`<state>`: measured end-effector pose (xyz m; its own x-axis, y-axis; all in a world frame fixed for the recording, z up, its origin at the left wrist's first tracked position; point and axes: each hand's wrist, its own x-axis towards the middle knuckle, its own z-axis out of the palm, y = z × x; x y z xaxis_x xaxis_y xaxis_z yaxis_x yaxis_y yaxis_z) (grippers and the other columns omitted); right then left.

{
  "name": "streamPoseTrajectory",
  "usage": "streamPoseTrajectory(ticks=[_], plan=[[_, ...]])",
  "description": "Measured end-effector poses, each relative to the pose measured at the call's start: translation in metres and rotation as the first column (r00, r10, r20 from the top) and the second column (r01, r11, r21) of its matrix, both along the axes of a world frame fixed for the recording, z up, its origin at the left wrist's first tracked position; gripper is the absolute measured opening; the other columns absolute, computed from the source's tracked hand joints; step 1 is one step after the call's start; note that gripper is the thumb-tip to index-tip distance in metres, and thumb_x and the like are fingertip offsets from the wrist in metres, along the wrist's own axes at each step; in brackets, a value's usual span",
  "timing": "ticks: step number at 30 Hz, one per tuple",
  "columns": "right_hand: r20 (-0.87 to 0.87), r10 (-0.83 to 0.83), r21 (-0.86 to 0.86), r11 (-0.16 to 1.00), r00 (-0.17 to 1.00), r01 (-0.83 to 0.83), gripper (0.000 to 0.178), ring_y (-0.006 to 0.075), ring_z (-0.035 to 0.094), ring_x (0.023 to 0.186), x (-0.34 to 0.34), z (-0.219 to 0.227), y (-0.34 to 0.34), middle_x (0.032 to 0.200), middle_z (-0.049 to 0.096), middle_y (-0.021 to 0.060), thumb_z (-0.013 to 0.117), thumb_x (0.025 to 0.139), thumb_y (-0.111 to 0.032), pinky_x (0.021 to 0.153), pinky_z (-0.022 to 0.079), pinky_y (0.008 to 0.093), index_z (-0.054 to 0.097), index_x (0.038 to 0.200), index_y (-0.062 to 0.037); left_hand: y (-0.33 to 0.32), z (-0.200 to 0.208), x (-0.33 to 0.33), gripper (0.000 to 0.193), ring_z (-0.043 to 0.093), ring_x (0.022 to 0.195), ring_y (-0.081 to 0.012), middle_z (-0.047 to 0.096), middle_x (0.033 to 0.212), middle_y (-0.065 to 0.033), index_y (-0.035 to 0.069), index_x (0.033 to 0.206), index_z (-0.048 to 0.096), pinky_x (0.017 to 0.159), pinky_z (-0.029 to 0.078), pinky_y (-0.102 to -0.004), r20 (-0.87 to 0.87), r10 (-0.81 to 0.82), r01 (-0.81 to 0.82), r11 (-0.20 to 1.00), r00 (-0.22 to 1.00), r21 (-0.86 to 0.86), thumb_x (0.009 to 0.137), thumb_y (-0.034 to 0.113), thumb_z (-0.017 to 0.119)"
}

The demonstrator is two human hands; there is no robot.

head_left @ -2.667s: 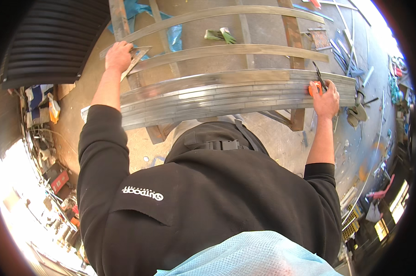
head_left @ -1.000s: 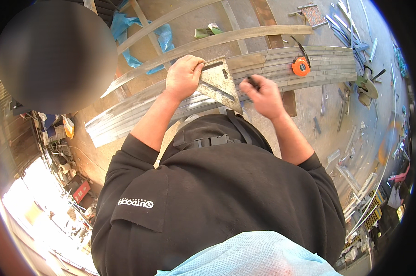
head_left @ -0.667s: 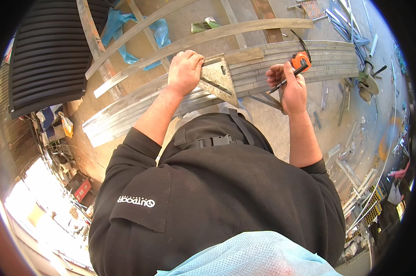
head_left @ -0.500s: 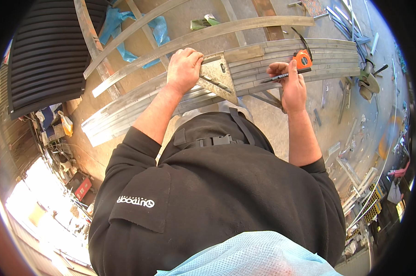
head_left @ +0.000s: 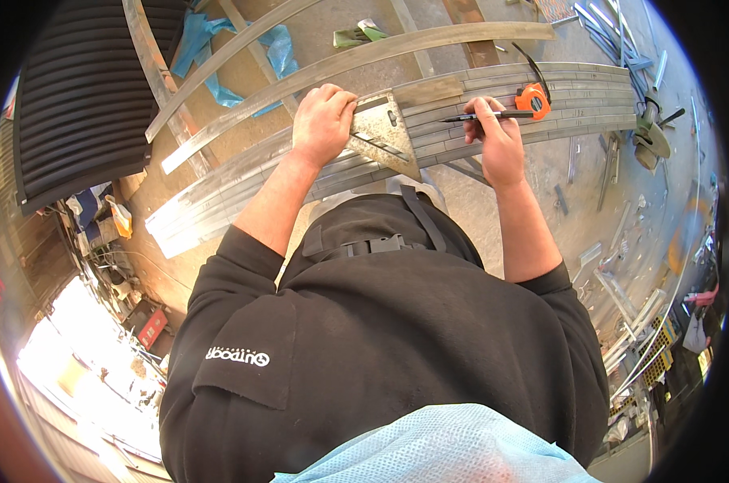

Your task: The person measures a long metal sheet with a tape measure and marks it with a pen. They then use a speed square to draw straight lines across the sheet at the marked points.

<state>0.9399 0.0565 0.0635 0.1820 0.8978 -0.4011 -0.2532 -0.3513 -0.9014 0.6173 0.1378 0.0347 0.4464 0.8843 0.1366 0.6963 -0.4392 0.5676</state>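
My left hand [head_left: 323,129] is closed on the upper left edge of a worn metal triangle square [head_left: 381,129]. The square lies across a row of flat grey metal bars [head_left: 586,98] set side by side. My right hand [head_left: 500,149] pinches a black marker pen [head_left: 461,118], held nearly level just above the bars with its tip pointing left toward the square. Beyond that hand an orange tape measure [head_left: 530,100] rests on the bars, a black strap trailing from it. Pencil-like lines and marks show on the bars.
Single metal bars [head_left: 453,36] lie farther off across supports. Green-and-grey gloves [head_left: 358,35] and blue plastic sheeting [head_left: 194,50] are behind them. A clamp-like tool [head_left: 648,137] stands at the bars' right end. Metal offcuts [head_left: 610,173] litter the floor. A dark corrugated panel [head_left: 91,105] stands left.
My right hand has shifted slightly left and turned, bringing the pen from a slant to nearly level, its tip a bit farther left. My left hand and the square stay in place.
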Motion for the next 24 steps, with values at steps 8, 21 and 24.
streamPoseTrajectory(ticks=[8, 21, 24], plan=[[-0.032, 0.022, 0.02, 1.0, 0.999, -0.021, 0.015, 0.0062, 0.06, 0.08, -0.016, -0.007, 0.008, 0.09, 0.07, -0.0008, 0.073, 0.114, -0.021, 0.07, 0.048, 0.0251, 0.072, 0.113, -0.0057, 0.0, 0.0, 0.001, 0.009, 0.07, 0.105, -0.0351, 0.074, 0.108, -0.0089, 0.009, 0.108, 0.082, 0.095, 0.057, -0.0477, 0.019, -0.005, 0.005, 1.0, 1.0, 0.016, 0.101, 0.012, 0.077], [-0.011, 0.063, 0.038, 0.997, 0.998, -0.063, 0.013, 0.004, 0.06, 0.086, -0.029, -0.006, 0.015, 0.101, 0.078, -0.0004, 0.075, 0.112, -0.016, 0.074, 0.048, 0.0242, 0.076, 0.118, -0.0049, 0.0, 0.006, 0.0, 0.011, 0.071, 0.104, -0.0353, 0.074, 0.11, -0.0095, 0.009, 0.11, 0.081, 0.094, 0.058, -0.0472, -0.017, -0.018, 0.018, 1.0, 1.0, 0.008, 0.101, 0.011, 0.077], [0.017, 0.089, 0.003, 0.996, 0.996, -0.09, 0.012, 0.004, 0.06, 0.088, -0.029, -0.008, 0.017, 0.099, 0.076, -0.0011, 0.075, 0.112, -0.016, 0.076, 0.048, 0.0241, 0.076, 0.117, -0.0053, 0.0, 0.008, 0.0, 0.011, 0.071, 0.104, -0.0351, 0.075, 0.11, -0.0094, 0.009, 0.11, 0.081, 0.094, 0.058, -0.0469, -0.019, -0.017, 0.017, 1.0, 1.0, 0.007, 0.101, 0.011, 0.077]])
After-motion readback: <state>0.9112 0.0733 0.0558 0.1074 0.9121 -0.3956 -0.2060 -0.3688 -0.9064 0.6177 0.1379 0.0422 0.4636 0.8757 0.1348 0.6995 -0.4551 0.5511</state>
